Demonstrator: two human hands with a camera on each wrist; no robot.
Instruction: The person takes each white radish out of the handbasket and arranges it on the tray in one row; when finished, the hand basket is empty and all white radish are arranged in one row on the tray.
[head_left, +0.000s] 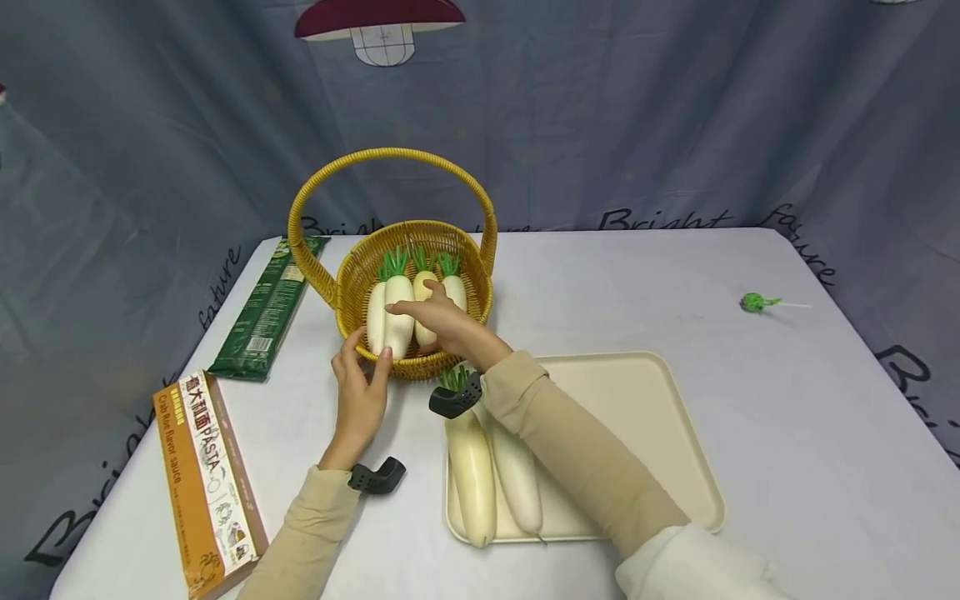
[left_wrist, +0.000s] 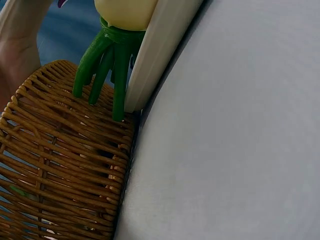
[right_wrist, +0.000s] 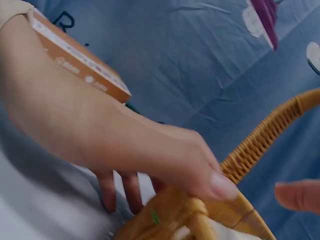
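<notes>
A round wicker basket (head_left: 352, 283) with a tall arched handle stands at the back of the table, with several white radishes (head_left: 399, 317) inside, green tops facing away. My left hand (head_left: 358, 408) grips its near-left rim; the right wrist view shows the left thumb (right_wrist: 222, 185) over the rim and fingers outside. Above the radishes hovers my right hand (head_left: 444, 323), its fingers spread and pointing left and away. A right fingertip (right_wrist: 300, 195) appears extended in the right wrist view. What lies under the right palm is hidden.
A beige tray (head_left: 622, 375) sits in front of the basket under the right forearm, bearing two long radishes (head_left: 471, 475). At left lie an orange pasta box (head_left: 202, 475) and a green packet (head_left: 266, 321). A small green object (head_left: 753, 302) on a stick lies far right.
</notes>
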